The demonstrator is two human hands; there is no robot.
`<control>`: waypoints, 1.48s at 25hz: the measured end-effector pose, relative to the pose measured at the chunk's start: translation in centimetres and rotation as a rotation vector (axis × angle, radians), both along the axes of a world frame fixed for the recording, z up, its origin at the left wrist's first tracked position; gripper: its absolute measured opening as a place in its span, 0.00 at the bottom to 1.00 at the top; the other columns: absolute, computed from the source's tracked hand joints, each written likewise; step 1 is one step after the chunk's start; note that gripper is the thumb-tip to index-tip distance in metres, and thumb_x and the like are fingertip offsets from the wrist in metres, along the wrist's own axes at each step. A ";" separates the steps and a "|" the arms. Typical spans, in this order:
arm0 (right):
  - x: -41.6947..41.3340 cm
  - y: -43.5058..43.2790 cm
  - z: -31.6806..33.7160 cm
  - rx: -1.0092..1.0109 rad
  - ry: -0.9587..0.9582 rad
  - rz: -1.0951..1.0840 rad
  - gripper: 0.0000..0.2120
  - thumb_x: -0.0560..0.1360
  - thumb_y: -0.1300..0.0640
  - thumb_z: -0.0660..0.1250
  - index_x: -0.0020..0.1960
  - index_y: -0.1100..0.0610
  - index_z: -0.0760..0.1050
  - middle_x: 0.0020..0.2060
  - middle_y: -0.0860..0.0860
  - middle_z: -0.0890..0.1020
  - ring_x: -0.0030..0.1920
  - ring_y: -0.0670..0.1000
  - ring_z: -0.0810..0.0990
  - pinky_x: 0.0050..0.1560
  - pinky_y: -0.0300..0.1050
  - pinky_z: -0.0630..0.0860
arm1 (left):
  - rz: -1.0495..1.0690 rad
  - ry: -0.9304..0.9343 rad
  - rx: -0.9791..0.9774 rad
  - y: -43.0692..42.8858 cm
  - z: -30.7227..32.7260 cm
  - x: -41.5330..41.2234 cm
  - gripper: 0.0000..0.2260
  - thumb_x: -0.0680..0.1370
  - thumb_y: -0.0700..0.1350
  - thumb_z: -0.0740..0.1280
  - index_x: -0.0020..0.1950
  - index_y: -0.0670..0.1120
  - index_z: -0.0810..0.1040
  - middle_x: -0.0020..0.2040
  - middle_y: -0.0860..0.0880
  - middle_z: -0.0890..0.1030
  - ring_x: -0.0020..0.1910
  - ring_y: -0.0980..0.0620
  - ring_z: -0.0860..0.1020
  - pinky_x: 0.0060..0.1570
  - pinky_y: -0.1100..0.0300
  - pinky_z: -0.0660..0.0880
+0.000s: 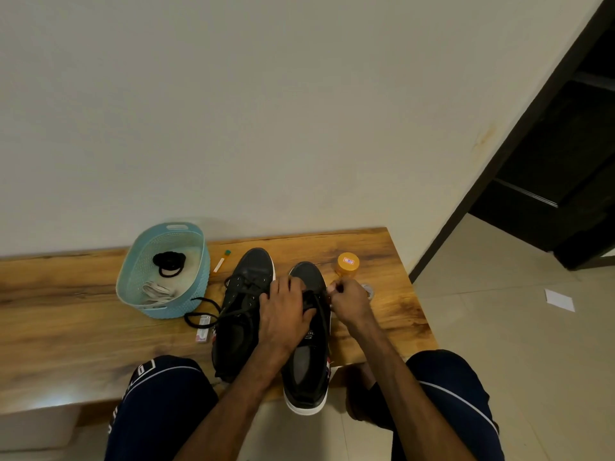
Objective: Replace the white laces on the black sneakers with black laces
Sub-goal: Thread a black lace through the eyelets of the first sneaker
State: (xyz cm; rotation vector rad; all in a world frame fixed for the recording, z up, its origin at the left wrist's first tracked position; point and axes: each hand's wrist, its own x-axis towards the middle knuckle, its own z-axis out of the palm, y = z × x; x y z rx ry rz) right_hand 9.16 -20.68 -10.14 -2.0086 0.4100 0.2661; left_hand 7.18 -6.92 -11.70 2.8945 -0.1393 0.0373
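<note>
Both forearms reach forward from my knees and meet over the sneaker (pixel 307 371), the one whose heel hangs out past the bench's (pixel 66 327) front edge. My left hand (pixel 286 314) comes in over its tongue, fingers curled down and gripping the sneaker across the eyelets. My right hand (pixel 349 301) sits just right of it, wrist bent, fingertips closed in a pinch on the black lace (pixel 320 314). The second sneaker (pixel 243 294) touches its left side, laced black. Further left is the blue basket (pixel 196 287) with white laces (pixel 154 291) inside. A yellow jar (pixel 347 264) stands beyond the toe, to the right. Right of the sneaker there's bare wood up to the bench end.
</note>
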 end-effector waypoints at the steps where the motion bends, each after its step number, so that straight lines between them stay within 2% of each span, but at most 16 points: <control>1: 0.1 -0.3 0.8 0.153 -0.044 -0.096 0.06 0.83 0.60 0.60 0.50 0.58 0.75 0.46 0.56 0.84 0.49 0.52 0.83 0.50 0.49 0.82 | 0.038 -0.008 0.016 0.4 0.1 -0.2 0.27 0.75 0.63 0.66 0.68 0.50 0.66 0.67 0.49 0.68 0.66 0.49 0.67 0.62 0.50 0.71; 4: 0.6 -2.9 3.4 0.790 -0.166 -0.343 0.11 0.85 0.59 0.55 0.48 0.60 0.73 0.34 0.52 0.83 0.36 0.49 0.83 0.37 0.41 0.81 | 0.116 0.048 0.042 1.4 0.1 -0.7 0.39 0.73 0.71 0.61 0.75 0.47 0.59 0.75 0.44 0.60 0.75 0.44 0.60 0.70 0.44 0.65; 6: 0.7 -4.5 3.9 0.880 -0.211 -0.380 0.11 0.85 0.57 0.55 0.46 0.58 0.71 0.30 0.50 0.77 0.29 0.48 0.73 0.31 0.42 0.74 | 0.132 0.089 0.023 1.6 0.1 -1.1 0.44 0.71 0.73 0.61 0.77 0.46 0.56 0.78 0.43 0.57 0.77 0.43 0.56 0.72 0.41 0.62; 10: -0.7 -3.0 1.2 -0.343 -0.061 0.284 0.09 0.83 0.54 0.60 0.55 0.57 0.76 0.48 0.53 0.80 0.45 0.50 0.77 0.45 0.46 0.74 | 0.164 0.116 0.037 1.7 0.1 -2.2 0.49 0.70 0.77 0.58 0.78 0.44 0.54 0.81 0.42 0.48 0.80 0.41 0.46 0.74 0.36 0.52; 14: -1.9 -0.5 0.4 -0.513 0.013 0.446 0.10 0.82 0.52 0.62 0.55 0.57 0.77 0.49 0.54 0.82 0.45 0.51 0.78 0.47 0.46 0.75 | 0.170 0.108 0.180 0.9 -0.5 -3.9 0.44 0.73 0.75 0.52 0.76 0.43 0.60 0.81 0.40 0.44 0.80 0.40 0.42 0.73 0.31 0.43; 17: -1.9 -1.7 3.0 -0.247 -0.190 0.327 0.07 0.82 0.54 0.63 0.47 0.52 0.78 0.42 0.49 0.82 0.43 0.46 0.80 0.47 0.46 0.78 | 0.221 0.155 0.228 0.9 -0.9 -4.6 0.45 0.73 0.77 0.48 0.75 0.43 0.61 0.80 0.38 0.43 0.79 0.38 0.42 0.72 0.30 0.38; 20: -1.9 -4.2 6.9 0.393 -0.528 -0.098 0.12 0.81 0.56 0.63 0.41 0.51 0.79 0.41 0.49 0.84 0.43 0.41 0.80 0.37 0.32 0.75 | 0.231 0.170 0.262 0.8 -1.0 -4.4 0.46 0.72 0.77 0.47 0.75 0.42 0.61 0.80 0.38 0.43 0.79 0.37 0.41 0.70 0.29 0.36; 22: -1.6 -6.1 8.1 0.696 -0.548 -0.290 0.15 0.79 0.54 0.62 0.35 0.49 0.78 0.42 0.51 0.86 0.44 0.43 0.82 0.28 0.32 0.71 | 0.233 0.180 0.258 0.8 -1.1 -4.3 0.47 0.72 0.78 0.48 0.76 0.42 0.60 0.81 0.38 0.43 0.79 0.38 0.42 0.70 0.29 0.36; 23: -1.5 -6.4 8.0 0.685 -0.489 -0.288 0.15 0.79 0.53 0.61 0.35 0.50 0.77 0.39 0.52 0.86 0.40 0.46 0.83 0.26 0.34 0.71 | 0.234 0.181 0.257 0.8 -1.1 -4.3 0.47 0.72 0.77 0.48 0.76 0.42 0.59 0.81 0.38 0.43 0.79 0.38 0.42 0.70 0.29 0.36; 25: -1.4 -5.7 6.3 0.232 -0.318 -0.082 0.13 0.80 0.52 0.61 0.39 0.55 0.76 0.31 0.52 0.82 0.31 0.48 0.80 0.30 0.43 0.75 | 0.234 0.180 0.263 0.8 -1.0 -4.3 0.46 0.73 0.77 0.48 0.77 0.42 0.58 0.81 0.39 0.44 0.80 0.39 0.43 0.70 0.28 0.37; 27: -1.7 -3.9 3.2 -0.441 -0.193 0.221 0.07 0.80 0.52 0.63 0.49 0.56 0.75 0.33 0.50 0.80 0.34 0.49 0.79 0.37 0.48 0.76 | 0.227 0.176 0.268 0.7 -0.9 -4.4 0.45 0.73 0.76 0.48 0.77 0.43 0.58 0.81 0.39 0.44 0.80 0.39 0.43 0.71 0.28 0.39; 28: -2.0 -3.0 2.0 -0.590 -0.162 0.298 0.07 0.80 0.53 0.64 0.55 0.55 0.73 0.36 0.50 0.79 0.38 0.50 0.79 0.38 0.47 0.75 | 0.227 0.175 0.266 0.6 -0.8 -4.4 0.45 0.73 0.76 0.48 0.77 0.43 0.58 0.81 0.40 0.45 0.80 0.39 0.44 0.71 0.28 0.40; 30: -2.0 -1.8 0.7 -0.547 -0.115 0.370 0.14 0.81 0.54 0.63 0.66 0.53 0.69 0.47 0.52 0.79 0.47 0.53 0.79 0.44 0.47 0.75 | 0.228 0.177 0.266 0.6 -0.8 -4.5 0.44 0.74 0.76 0.49 0.76 0.44 0.59 0.81 0.40 0.45 0.80 0.40 0.44 0.71 0.28 0.40; 32: -1.7 -0.8 0.6 -0.495 -0.048 0.392 0.13 0.81 0.52 0.63 0.64 0.55 0.75 0.54 0.54 0.79 0.52 0.54 0.80 0.51 0.50 0.77 | 0.223 0.180 0.264 0.6 -0.8 -4.5 0.43 0.74 0.75 0.49 0.76 0.44 0.60 0.81 0.40 0.45 0.80 0.40 0.44 0.71 0.29 0.40; 35: -1.8 -0.7 1.4 -0.593 0.011 0.454 0.08 0.79 0.54 0.67 0.52 0.57 0.81 0.48 0.54 0.83 0.49 0.54 0.82 0.51 0.51 0.80 | 0.231 0.192 0.257 0.7 -0.8 -4.3 0.44 0.74 0.76 0.49 0.77 0.43 0.58 0.81 0.40 0.45 0.80 0.39 0.44 0.71 0.28 0.40; 37: -2.1 -2.6 3.1 -0.422 0.029 0.561 0.05 0.79 0.55 0.68 0.49 0.56 0.82 0.46 0.51 0.84 0.50 0.51 0.82 0.55 0.50 0.79 | 0.238 0.200 0.251 0.6 -0.8 -4.4 0.46 0.74 0.76 0.49 0.77 0.42 0.57 0.81 0.39 0.44 0.80 0.39 0.43 0.71 0.28 0.40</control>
